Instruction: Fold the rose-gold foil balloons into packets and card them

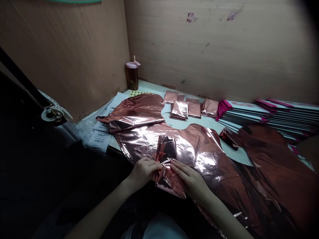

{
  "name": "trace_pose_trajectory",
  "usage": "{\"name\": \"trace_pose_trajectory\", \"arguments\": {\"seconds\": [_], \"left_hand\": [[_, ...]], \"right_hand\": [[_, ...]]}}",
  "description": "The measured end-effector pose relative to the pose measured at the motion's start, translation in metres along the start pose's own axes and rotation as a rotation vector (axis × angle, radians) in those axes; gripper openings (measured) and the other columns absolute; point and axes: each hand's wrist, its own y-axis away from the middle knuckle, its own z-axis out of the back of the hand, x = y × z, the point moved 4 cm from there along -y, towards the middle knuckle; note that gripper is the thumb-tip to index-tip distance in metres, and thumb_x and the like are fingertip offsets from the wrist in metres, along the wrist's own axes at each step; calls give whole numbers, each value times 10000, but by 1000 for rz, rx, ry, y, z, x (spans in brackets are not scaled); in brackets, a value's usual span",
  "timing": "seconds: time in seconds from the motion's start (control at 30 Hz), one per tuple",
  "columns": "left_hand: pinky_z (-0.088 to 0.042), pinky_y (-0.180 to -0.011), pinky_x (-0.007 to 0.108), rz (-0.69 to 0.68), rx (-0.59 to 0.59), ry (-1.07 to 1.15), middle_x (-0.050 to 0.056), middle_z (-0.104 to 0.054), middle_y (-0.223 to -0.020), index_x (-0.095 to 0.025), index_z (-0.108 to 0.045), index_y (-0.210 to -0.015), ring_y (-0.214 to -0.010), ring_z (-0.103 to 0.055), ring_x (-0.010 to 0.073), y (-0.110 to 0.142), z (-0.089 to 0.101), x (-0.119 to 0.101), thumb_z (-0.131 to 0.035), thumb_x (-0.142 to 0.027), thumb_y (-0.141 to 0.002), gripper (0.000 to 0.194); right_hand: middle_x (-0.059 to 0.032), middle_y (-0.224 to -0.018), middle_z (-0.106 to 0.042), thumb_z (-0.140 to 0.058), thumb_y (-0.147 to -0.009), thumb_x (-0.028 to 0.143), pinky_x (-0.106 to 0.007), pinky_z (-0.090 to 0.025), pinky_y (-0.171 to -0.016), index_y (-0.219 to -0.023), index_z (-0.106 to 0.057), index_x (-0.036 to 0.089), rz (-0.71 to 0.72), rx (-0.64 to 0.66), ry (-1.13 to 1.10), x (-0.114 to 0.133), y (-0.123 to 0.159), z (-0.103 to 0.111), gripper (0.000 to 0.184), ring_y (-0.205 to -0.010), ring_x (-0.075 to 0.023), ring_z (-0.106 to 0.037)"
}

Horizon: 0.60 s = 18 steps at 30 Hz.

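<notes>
A rose-gold foil balloon (166,149), folded into a narrow strip, lies over larger spread foil in front of me. My left hand (144,171) grips the strip's left edge, thumb and fingers closed on it. From the other side my right hand (190,177) holds the strip, its fingers laid along the foil and its thumb hidden. Toward me, the strip's lower end (170,182) is bent into a wider flap between my wrists. Beneath both hands spreads a large flat rose-gold foil balloon (206,156), with another foil piece (139,109) overlapping its far left.
Several folded foil packets (179,110) lie at the back of the table. Right of them are stacked pink-edged cards (249,113); more foil (269,159) covers the right side. Barcode labels (99,139) lie left. A lidded cup (132,76) stands in the corner by wooden panels (224,49).
</notes>
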Motion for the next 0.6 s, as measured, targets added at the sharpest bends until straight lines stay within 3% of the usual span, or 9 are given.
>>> {"name": "trace_pose_trajectory", "arguments": {"seconds": [0.1,0.17,0.23,0.3,0.37,0.47,0.53,0.6], "left_hand": [[-467,-720,271,364,-15,18,32,-749,-887,-174,-634,-1159,-800,-695,182,-9,0,12,-621,-226,-907,257],[-469,-732,265,619,14,-27,42,-745,-893,-141,-553,-1281,-848,-697,195,-20,-1,17,-628,-255,-909,396],[-466,-756,272,742,61,-96,44,-747,-887,-128,-522,-1314,-880,-698,206,-36,-3,17,-597,-269,-933,412],[-465,-753,276,767,97,-136,46,-751,-878,-141,-553,-1279,-888,-701,216,-50,-4,15,-585,-273,-941,363],[-469,-742,279,764,119,-159,52,-754,-880,-161,-582,-1239,-885,-708,228,-60,-5,14,-600,-292,-933,334],[-481,-736,301,762,139,-227,74,-752,-871,-180,-582,-1247,-865,-715,256,-65,-9,14,-604,-318,-928,348],[-493,-725,322,760,144,-282,93,-746,-844,-180,-555,-1296,-826,-719,277,-64,-14,15,-593,-325,-932,394],[-507,-717,337,736,145,-326,105,-742,-862,-190,-510,-1356,-796,-719,279,-63,-22,15,-546,-308,-953,422]], "right_hand": [[-93,-1034,-725,-453,-970,289,-341,-557,-790,-1084,-679,198,-299,-150,-153,-14,-10,-3,270,-945,-220,-685],[-43,-769,-697,-491,-946,418,-295,-511,-608,-970,-652,189,-572,-253,-277,-26,-17,-6,281,-673,-189,-652],[22,-600,-609,-543,-887,530,-271,-444,-522,-1006,-593,184,-767,-321,-345,-36,-25,-9,369,-524,-166,-570],[52,-565,-571,-542,-858,589,-263,-426,-523,-1103,-540,180,-859,-309,-281,-41,-33,-10,477,-512,-165,-556],[22,-665,-632,-464,-905,595,-262,-446,-578,-1158,-523,187,-900,-199,-101,-44,-42,-9,483,-611,-176,-615],[-59,-866,-693,-298,-1005,477,-286,-466,-671,-1035,-589,191,-945,-55,124,-44,-52,-10,410,-798,-206,-668],[-120,-902,-695,-256,-1021,389,-329,-472,-711,-925,-619,166,-988,-28,206,-45,-57,-12,437,-844,-244,-673],[-175,-926,-694,-258,-1019,351,-377,-485,-733,-953,-636,136,-1025,2,282,-45,-62,-17,440,-853,-279,-678]]}}
